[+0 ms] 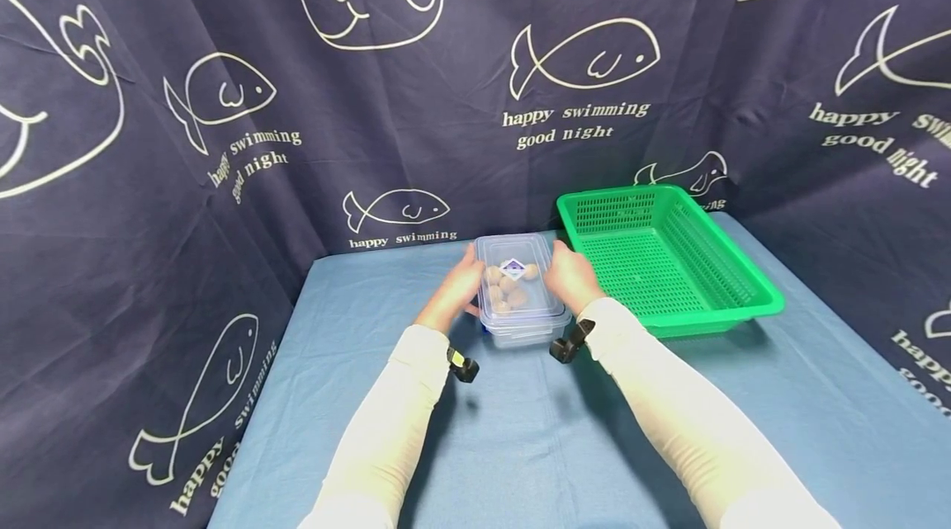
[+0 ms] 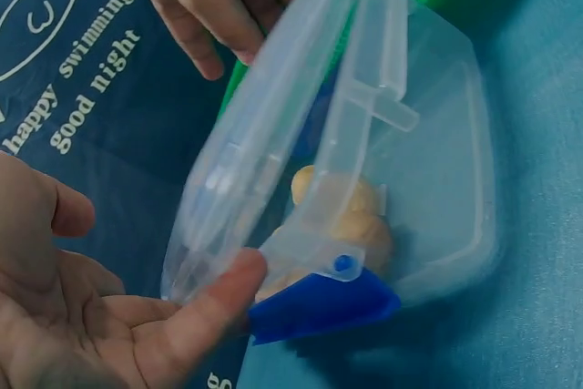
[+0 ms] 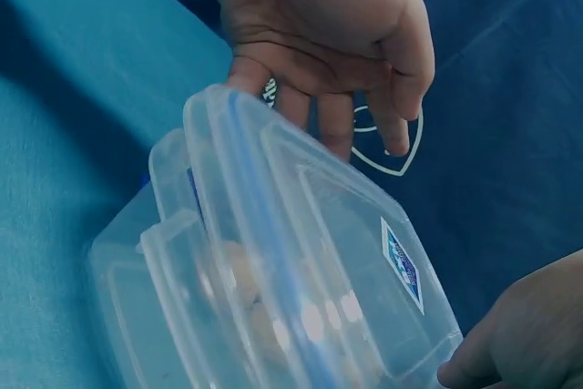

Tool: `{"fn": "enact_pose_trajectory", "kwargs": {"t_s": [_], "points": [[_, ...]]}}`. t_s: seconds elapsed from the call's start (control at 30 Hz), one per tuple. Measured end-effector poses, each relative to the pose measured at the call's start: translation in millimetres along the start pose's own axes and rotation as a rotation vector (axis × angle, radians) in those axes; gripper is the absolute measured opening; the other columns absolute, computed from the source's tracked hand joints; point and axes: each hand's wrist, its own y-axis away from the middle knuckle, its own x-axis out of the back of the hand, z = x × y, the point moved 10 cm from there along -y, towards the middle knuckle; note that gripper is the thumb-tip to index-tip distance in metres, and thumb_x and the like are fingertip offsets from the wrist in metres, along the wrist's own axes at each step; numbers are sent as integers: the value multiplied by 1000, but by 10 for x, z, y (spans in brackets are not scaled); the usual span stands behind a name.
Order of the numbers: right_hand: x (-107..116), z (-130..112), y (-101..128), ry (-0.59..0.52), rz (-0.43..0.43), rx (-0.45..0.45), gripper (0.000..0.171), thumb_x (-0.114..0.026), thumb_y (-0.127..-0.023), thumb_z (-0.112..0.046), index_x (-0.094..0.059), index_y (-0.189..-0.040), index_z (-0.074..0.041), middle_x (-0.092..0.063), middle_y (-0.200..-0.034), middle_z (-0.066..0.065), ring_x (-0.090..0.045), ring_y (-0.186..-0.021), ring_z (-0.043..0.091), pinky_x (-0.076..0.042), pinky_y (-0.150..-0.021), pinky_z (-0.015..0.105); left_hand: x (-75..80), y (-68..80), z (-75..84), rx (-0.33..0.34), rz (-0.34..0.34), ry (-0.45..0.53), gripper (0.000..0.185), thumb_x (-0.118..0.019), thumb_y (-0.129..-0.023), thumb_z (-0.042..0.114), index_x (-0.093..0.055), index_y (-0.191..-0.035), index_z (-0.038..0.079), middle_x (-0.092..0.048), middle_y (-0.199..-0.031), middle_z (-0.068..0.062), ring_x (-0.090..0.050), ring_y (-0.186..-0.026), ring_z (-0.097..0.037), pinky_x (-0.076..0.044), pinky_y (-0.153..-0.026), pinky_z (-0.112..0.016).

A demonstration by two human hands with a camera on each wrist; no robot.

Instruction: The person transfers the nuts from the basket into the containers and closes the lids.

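Observation:
A clear plastic food box (image 1: pixel 531 337) with a translucent lid (image 1: pixel 550 290) over it stands on the cloth. Through the lid show several round tan things (image 1: pixel 508 285), possibly walnuts; their exact kind is unclear. My left hand (image 1: pixel 458 281) is at the box's left side, a fingertip touching the lid's edge by a blue latch flap (image 2: pixel 328 307). On the opposite side my right hand (image 1: pixel 572 275) is spread, its fingers beside the lid's edge (image 3: pixel 301 134) and its thumb apart from it. Whether the lid is fully seated cannot be told.
A green slotted plastic basket (image 1: pixel 743 302) stands right behind the right hand, close to the box. Blue cloth (image 1: pixel 357 331) covers the table. A dark curtain (image 1: pixel 475 158) with fish drawings hangs along the back and sides.

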Motion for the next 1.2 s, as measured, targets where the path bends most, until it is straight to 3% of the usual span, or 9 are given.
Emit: {"fn": "enact_pose_trajectory", "kwargs": {"t_s": [0.2,0.37,0.43,0.5,0.6,0.73,0.87,1.0,1.2], "points": [[-24,33,20,5,45,15,58,-53,-90,-3,-42,-146,9,-61,-126,34,-61,-114,50,-48,-99,57,-39,12,-32,5,64,-232,68,-35,-104,33,-5,-165,25,-34,-159,-23,-63,-106,-40,-59,-54,-44],[-50,33,74,23,79,15,53,-52,-93,-4,-44,-144,8,-65,-118,35,-64,-107,50,-50,-92,58,-90,-9,-42,3,113,-429,67,-32,-106,38,-3,-165,24,-49,-148,-25,-67,-72,-40,-60,-61,-48],[-74,35,100,27,95,16,48,-51,-93,-4,-48,-140,8,-66,-114,35,-66,-104,50,-52,-88,59,-117,-15,-11,-37,148,-521,67,-31,-106,38,-6,-165,18,-52,-146,-22,-70,-86,-40,-59,-75,-49],[-107,45,124,24,112,17,45,-50,-93,-4,-52,-136,6,-67,-111,34,-67,-101,50,-52,-84,60,-150,-11,4,-68,182,-610,68,-31,-105,39,-11,-164,11,-50,-148,-22,-67,-110,-38,-54,-93,-49],[-180,69,152,5,126,28,42,-48,-94,-5,-57,-135,3,-67,-114,32,-67,-101,49,-53,-83,60,-203,1,-20,-81,224,-721,69,-30,-105,39,-18,-161,2,-37,-159,-21,-46,-140,-35,-41,-109,-51],[-285,97,158,-67,128,82,47,-46,-100,-11,-50,-143,5,-58,-136,29,-59,-122,46,-47,-101,55,-260,19,-97,-57,245,-773,70,-28,-107,43,-16,-161,1,-23,-164,-24,-42,-142,-37,-42,-106,-55],[-412,143,152,-137,68,136,57,-40,-104,-20,-33,-152,10,-38,-154,30,-37,-143,43,-30,-118,51,-281,28,-115,-69,266,-786,69,-28,-107,43,-15,-162,2,-19,-166,-22,-38,-144,-39,-41,-107,-56],[-515,196,168,-164,0,140,63,-38,-105,-25,-22,-156,8,-28,-159,31,-26,-149,43,-22,-121,51,-297,43,-157,-68,252,-774,68,-29,-108,43,-14,-162,4,-15,-167,-21,-31,-147,-42,-37,-110,-59],[-560,168,170,-198,-15,130,65,-39,-105,-25,-19,-156,10,-25,-159,33,-22,-150,44,-20,-121,52,-248,5,-209,-60,225,-775,67,-28,-107,43,-13,-163,8,-12,-168,-19,-26,-149,-43,-34,-111,-62]]}}
